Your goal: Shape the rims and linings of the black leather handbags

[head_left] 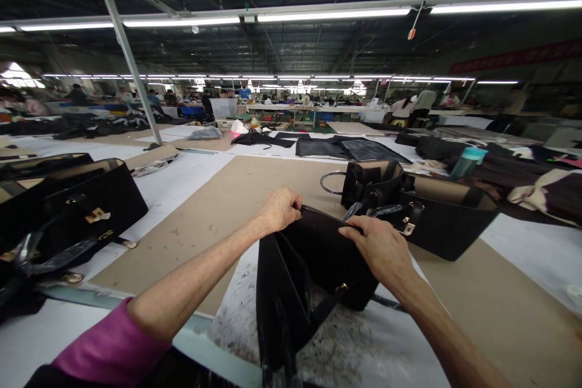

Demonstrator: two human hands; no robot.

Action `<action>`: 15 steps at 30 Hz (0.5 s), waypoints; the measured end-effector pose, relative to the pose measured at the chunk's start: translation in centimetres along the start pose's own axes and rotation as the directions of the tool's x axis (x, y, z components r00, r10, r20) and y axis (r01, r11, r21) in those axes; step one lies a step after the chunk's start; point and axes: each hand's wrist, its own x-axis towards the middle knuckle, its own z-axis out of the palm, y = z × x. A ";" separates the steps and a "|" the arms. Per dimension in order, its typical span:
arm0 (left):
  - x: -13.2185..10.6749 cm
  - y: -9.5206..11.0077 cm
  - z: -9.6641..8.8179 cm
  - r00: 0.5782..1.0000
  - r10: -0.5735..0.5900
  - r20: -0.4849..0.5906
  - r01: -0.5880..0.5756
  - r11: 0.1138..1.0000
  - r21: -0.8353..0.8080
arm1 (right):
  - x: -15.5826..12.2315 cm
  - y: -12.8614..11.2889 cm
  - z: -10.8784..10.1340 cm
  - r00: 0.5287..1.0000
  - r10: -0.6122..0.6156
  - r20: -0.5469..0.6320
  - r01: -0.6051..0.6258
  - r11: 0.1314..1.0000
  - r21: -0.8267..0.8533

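Observation:
A black handbag [300, 279] stands open on the worktable right in front of me. My left hand [280, 208] is closed on its far top rim. Over on the right rim, my right hand [381, 248] grips the bag with the fingers curled over the edge. A gold clasp shows low on the bag's side. Just beyond my right hand lies a second black handbag [427, 212] with a tan lining and a plastic-wrapped handle.
More black handbags [68, 212] with gold clasps are stacked at the left. A brown board [218, 206] covers the table's middle. A teal bottle [466, 162] and dark fabric pieces [350, 148] lie farther back. Other people work at distant tables.

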 end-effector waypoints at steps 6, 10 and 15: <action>0.1 -0.1 0.3 0.999 -0.001 -0.036 0.003 0.998 0.067 | 0.1 -0.4 -0.4 0.999 0.025 0.038 -0.025 1.000 -0.002; 0.2 0.2 0.5 0.998 -0.024 -0.056 0.030 0.994 0.107 | 0.0 -0.5 -0.3 0.999 0.023 0.025 -0.022 0.999 -0.050; 0.3 0.3 0.7 0.996 -0.066 -0.059 0.073 0.990 0.120 | 0.4 -1.4 -0.3 1.000 0.010 -0.019 -0.013 0.986 -0.165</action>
